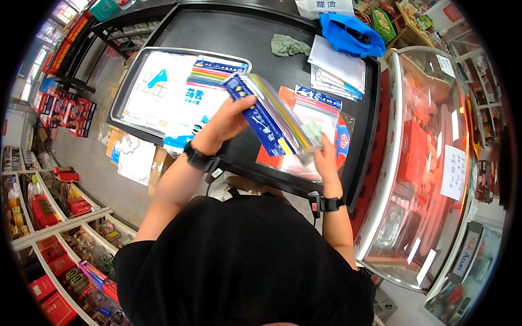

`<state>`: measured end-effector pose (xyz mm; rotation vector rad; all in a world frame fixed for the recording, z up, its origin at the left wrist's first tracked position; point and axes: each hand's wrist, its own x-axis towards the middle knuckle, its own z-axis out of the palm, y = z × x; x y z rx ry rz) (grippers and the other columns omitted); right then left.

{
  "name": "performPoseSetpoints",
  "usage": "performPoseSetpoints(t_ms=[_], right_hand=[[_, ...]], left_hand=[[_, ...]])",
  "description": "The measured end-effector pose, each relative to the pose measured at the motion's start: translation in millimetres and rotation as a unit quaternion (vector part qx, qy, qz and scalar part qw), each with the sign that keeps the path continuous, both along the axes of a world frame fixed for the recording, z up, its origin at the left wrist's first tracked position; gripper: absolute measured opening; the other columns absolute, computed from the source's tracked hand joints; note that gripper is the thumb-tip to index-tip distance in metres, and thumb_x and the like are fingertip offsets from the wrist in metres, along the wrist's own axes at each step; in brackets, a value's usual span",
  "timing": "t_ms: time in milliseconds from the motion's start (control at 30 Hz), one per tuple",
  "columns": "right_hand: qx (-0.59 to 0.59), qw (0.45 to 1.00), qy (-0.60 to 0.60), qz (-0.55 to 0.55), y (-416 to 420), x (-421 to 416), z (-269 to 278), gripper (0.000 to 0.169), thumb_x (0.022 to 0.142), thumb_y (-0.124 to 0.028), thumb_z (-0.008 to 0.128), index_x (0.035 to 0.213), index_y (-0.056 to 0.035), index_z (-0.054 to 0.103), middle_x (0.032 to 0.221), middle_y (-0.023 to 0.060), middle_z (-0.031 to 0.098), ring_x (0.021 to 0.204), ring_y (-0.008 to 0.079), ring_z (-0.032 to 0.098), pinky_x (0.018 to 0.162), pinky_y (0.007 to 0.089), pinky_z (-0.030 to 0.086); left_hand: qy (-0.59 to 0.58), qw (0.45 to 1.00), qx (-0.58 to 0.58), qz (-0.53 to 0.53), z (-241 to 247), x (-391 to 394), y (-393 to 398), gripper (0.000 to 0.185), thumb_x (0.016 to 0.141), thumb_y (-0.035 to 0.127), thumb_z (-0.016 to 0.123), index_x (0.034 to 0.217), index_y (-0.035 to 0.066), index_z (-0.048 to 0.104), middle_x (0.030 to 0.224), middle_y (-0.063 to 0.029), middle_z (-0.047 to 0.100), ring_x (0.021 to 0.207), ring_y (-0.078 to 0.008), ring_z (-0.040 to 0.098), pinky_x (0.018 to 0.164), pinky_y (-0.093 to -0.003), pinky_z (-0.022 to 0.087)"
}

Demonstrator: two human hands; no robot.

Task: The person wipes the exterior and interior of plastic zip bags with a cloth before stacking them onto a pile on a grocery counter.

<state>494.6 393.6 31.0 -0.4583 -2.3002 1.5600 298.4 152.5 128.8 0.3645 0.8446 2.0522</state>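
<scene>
My left hand [233, 116] grips one end of a clear plastic packet with a blue printed header and colourful stripes [272, 118], its thumb on the blue header. At the packet's lower right end is my right hand [326, 157], with a pale green cloth [313, 131] at its fingers; whether it also grips the packet cannot be told. Below the packet, a clear packet with a blue header and red edge [318, 98] lies over a red and blue printed packet [343, 136]. Another striped packet [210, 76] rests on white printed packaging [159, 87] at the left.
The black table [240, 32] has a raised rim. On it are a crumpled green cloth [289, 45], a stack of white packets [336, 65] and a blue bag [346, 36]. A glass display case [432, 163] stands at the right, stocked shelves [61, 228] at the lower left.
</scene>
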Motion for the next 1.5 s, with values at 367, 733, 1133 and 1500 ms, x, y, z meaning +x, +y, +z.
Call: performPoseSetpoints(t_ms=[367, 733, 1133, 1500], right_hand=[[-0.438, 0.876, -0.170, 0.111, -155.2, -136.7, -8.6, 0.046, 0.092, -0.023, 0.063, 0.129, 0.0005, 0.049, 0.119, 0.0094, 0.060, 0.108, 0.0167, 0.055, 0.094, 0.0314, 0.044], [-0.501, 0.847, -0.068, 0.162, -132.9, -155.5, 48.1, 0.045, 0.093, -0.015, 0.059, 0.134, -0.0015, 0.044, 0.124, 0.0105, 0.058, 0.110, 0.0199, 0.059, 0.092, 0.0348, 0.049], [-0.431, 0.877, -0.198, 0.073, -206.9, -183.7, -63.2, 0.045, 0.094, -0.024, 0.060, 0.130, 0.0015, 0.049, 0.124, 0.0119, 0.058, 0.111, 0.0218, 0.056, 0.093, 0.0356, 0.045], [-0.148, 0.948, -0.260, 0.111, -192.4, -208.8, -91.6, 0.074, 0.084, -0.061, 0.056, 0.111, 0.0072, 0.063, 0.104, 0.0214, 0.066, 0.100, 0.0324, 0.064, 0.086, 0.0378, 0.048]], left_hand=[[0.161, 0.917, -0.306, 0.197, -40.3, -86.8, -146.4, 0.038, 0.093, 0.020, 0.057, 0.128, 0.006, 0.048, 0.126, -0.0111, 0.056, 0.120, -0.0214, 0.052, 0.099, -0.0350, 0.043], [0.523, 0.559, -0.621, 0.170, -191.4, -134.0, -247.7, 0.067, 0.074, 0.026, 0.074, 0.130, 0.000, 0.049, 0.123, -0.0266, 0.053, 0.113, -0.0433, 0.051, 0.096, -0.0453, 0.043], [0.517, 0.605, -0.593, 0.120, -215.7, -161.8, -262.7, 0.035, 0.086, 0.020, 0.058, 0.116, 0.002, 0.061, 0.103, -0.0247, 0.059, 0.095, -0.0337, 0.057, 0.080, -0.0397, 0.048], [0.422, 0.667, -0.612, 0.040, -199.7, -178.7, -269.8, 0.053, 0.080, 0.034, 0.071, 0.118, -0.002, 0.062, 0.112, -0.0236, 0.058, 0.094, -0.0300, 0.061, 0.079, -0.0381, 0.053]])
